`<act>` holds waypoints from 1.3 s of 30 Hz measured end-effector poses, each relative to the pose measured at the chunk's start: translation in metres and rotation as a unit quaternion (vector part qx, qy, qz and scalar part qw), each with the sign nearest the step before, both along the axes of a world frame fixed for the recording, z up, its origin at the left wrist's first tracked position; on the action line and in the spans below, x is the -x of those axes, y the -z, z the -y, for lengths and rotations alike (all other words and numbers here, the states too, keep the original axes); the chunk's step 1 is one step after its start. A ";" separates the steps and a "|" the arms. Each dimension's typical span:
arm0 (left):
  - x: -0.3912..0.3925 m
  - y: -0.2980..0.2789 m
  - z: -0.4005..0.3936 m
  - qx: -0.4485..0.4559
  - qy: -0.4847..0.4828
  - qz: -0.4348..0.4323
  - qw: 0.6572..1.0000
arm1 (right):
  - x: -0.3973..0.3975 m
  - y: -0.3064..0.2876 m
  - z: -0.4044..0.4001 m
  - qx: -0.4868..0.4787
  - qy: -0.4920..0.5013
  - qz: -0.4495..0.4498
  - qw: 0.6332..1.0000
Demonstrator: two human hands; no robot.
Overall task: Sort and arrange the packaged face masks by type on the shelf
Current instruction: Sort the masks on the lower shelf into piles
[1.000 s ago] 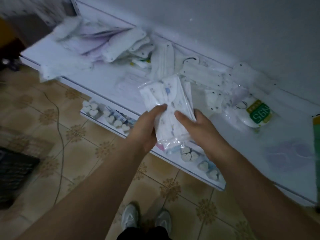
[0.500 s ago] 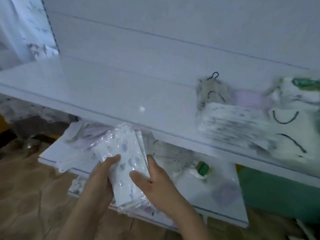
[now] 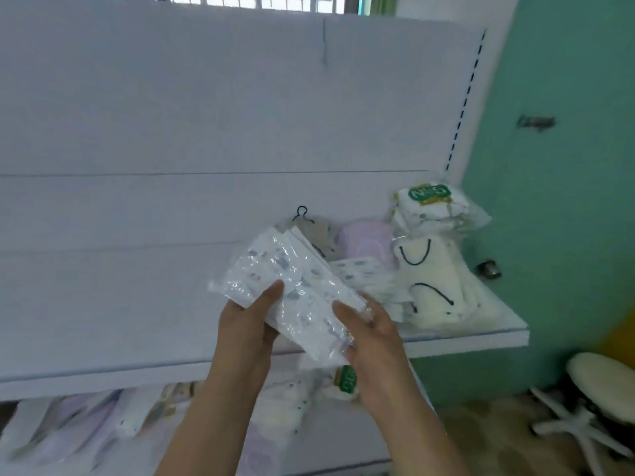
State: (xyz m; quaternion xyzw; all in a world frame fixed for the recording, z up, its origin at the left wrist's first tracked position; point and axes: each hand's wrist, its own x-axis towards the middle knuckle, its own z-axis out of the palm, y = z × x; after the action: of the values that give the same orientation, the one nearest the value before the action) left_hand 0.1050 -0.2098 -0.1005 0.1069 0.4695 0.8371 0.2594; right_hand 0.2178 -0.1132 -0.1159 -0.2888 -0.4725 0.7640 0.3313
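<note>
Both hands hold a stack of clear-wrapped white masks with small blue prints (image 3: 292,286) in front of the upper white shelf (image 3: 464,334). My left hand (image 3: 247,331) grips its left end, thumb on top. My right hand (image 3: 369,334) grips its lower right end. On the shelf's right end lie sorted piles: printed masks (image 3: 360,273), cream masks with black loops (image 3: 433,280), green-labelled packs (image 3: 429,207), a lilac pack (image 3: 367,242) and a grey pack (image 3: 316,231).
The lower shelf (image 3: 343,451) carries a jumble of mixed packs, lilac ones (image 3: 68,424) at left and a green-labelled one (image 3: 347,379) under my right hand. A teal wall (image 3: 556,201) stands at right, with a white stool (image 3: 598,383) on the floor.
I have lifted the printed mask stack from above the lower shelf up to the upper shelf's height, and my view has risen with it. Both hands keep their hold.
</note>
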 end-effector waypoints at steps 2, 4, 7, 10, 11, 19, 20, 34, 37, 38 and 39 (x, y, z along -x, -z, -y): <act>0.000 -0.005 -0.021 -0.001 0.027 0.011 1.000 | 0.001 -0.011 -0.023 -0.005 0.056 -0.006 0.998; 0.005 -0.014 -0.035 0.007 0.018 0.016 1.000 | 0.002 -0.023 -0.052 -0.057 0.107 0.023 0.992; 0.020 -0.021 -0.050 0.137 -0.078 -0.089 0.984 | 0.006 -0.044 -0.100 -0.178 0.119 0.111 0.970; 0.026 -0.017 -0.066 0.281 -0.089 -0.231 0.927 | 0.024 -0.048 -0.142 -0.277 0.023 0.233 0.932; 0.028 -0.012 -0.072 0.319 -0.064 -0.267 0.907 | 0.031 -0.044 -0.152 -0.322 -0.019 0.295 0.899; 0.032 0.009 -0.073 0.374 -0.131 -0.431 0.810 | 0.060 -0.037 -0.161 -0.587 0.142 0.344 0.719; 0.031 0.008 -0.066 0.368 -0.162 -0.440 0.803 | 0.062 -0.044 -0.152 -0.600 0.163 0.280 0.731; -0.069 0.195 0.071 0.427 -0.132 -0.331 0.831 | 0.070 0.021 0.043 -0.671 -0.114 -0.020 0.732; -0.080 0.267 0.085 0.521 0.001 -0.223 0.824 | 0.062 0.097 0.063 -0.737 -0.178 0.008 0.651; -0.081 0.288 0.088 0.539 0.029 -0.197 0.818 | 0.061 0.129 0.061 -0.751 -0.201 0.040 0.627; -0.080 0.308 0.091 0.554 0.049 -0.181 0.811 | 0.063 0.162 0.053 -0.751 -0.226 0.094 0.613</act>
State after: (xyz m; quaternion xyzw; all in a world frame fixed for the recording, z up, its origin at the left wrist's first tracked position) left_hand 0.1850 -0.3009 -0.4084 0.1177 0.8865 0.3868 0.2251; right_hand 0.1552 -0.1665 -0.2775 0.1072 -0.9598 0.1615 0.2028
